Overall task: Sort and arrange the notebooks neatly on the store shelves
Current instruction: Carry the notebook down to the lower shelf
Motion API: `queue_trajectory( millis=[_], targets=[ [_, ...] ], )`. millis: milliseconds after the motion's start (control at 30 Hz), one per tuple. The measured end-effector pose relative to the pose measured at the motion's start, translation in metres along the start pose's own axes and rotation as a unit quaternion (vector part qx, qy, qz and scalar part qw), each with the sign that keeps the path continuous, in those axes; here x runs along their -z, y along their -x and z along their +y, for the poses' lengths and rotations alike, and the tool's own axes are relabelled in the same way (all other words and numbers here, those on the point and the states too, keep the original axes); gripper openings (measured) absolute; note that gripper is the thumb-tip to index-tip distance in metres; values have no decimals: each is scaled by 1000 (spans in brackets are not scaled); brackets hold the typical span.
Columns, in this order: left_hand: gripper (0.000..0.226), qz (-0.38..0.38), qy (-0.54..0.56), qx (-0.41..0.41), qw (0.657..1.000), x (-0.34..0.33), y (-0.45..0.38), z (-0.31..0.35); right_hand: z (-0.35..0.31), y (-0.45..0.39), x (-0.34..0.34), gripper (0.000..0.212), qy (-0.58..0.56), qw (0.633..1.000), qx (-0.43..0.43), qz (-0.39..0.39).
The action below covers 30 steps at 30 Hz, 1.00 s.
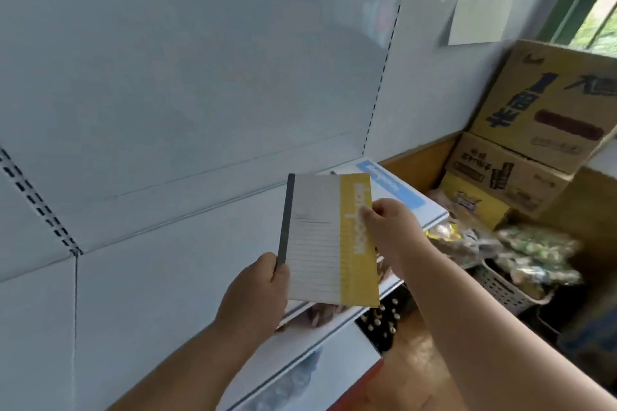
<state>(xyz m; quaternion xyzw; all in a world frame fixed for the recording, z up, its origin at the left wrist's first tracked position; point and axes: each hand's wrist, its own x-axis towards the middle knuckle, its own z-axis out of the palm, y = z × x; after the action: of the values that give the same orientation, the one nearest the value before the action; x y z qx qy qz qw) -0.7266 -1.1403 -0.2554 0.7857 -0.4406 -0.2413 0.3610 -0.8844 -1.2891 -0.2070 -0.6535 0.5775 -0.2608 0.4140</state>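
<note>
While both hands hold it up at centre frame, the notebook point(329, 240) sits upright in front of the white shelf point(200, 233), its dark spine to the left and a yellow band down its right side. Left hand point(257, 290) grips the lower left corner, thumb curled over the spine edge. Right hand point(389, 225) pinches the yellow band at mid-height, thumb on the cover, other fingers hidden behind it. White lettering on the band is blurred and hard to read.

Behind the notebook, a white sheet with a blue strip point(397, 188) lies on the shelf, partly covered by the notebook and right hand. Lower shelves at bottom centre are mostly hidden by the arms; what lies on them can't be made out.

Over at the right, stacked cartons point(534, 130) fill the corner, the top one cut off by the frame edge. Below them a white basket point(507, 290) holds bagged goods point(537, 253), smeared by motion blur. Dark bottles point(384, 320) stand on the floor under the shelf edge.
</note>
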Motion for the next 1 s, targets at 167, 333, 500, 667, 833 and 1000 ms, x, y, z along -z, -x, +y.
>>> queue_trajectory(
  millis=[167,333,500,667,833,1000],
  targets=[
    [25,-63,40,109,991,-10,-46,13,-14,-88,-12,27,223,973,34,-50],
    [14,-33,-39,143,988,-39,-82,27,-18,-154,-36,36,383,912,102,-104],
    [22,15,-148,169,974,-73,-97,45,-7,-197,-45,36,458,862,141,-166],
    [25,45,-168,207,963,-90,-105,58,1,-217,-46,47,487,831,180,-197],
    [24,71,-166,229,957,-95,-103,61,7,-220,-43,38,495,821,203,-199],
    [36,106,-218,231,942,-91,-92,71,-9,-198,-39,31,423,847,275,-166]
  ],
)
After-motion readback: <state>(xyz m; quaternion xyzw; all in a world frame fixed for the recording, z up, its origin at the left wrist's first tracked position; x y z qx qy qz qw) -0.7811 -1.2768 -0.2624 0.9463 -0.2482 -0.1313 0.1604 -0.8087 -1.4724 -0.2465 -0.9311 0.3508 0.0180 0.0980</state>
